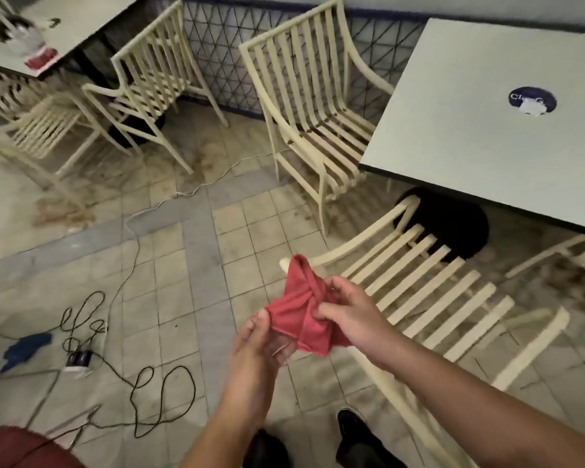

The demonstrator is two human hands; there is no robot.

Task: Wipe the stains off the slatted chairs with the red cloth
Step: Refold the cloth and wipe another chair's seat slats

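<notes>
I hold the red cloth (298,315) up in front of me with both hands, clear of every chair. My left hand (259,339) pinches its near-left edge between thumb and fingers, though those fingers blur under the fabric, and my right hand (350,314) has thumb and curled fingers nipped on a fold near its middle. The cloth is bunched and twisted, so I judge this to be the readying step, with no wiping under way. The nearest slatted chair (426,288) sits just beyond and right of my right hand. A second slatted chair (318,106) stands well ahead of the hands beside the counter (487,130), with dark spots on its seat slats. Next I need to gather the cloth into one hand, press it flat onto a slat and rub along its length. Loose cables (163,393) lie on the floor left of my left hand, so I should mind my feet.
</notes>
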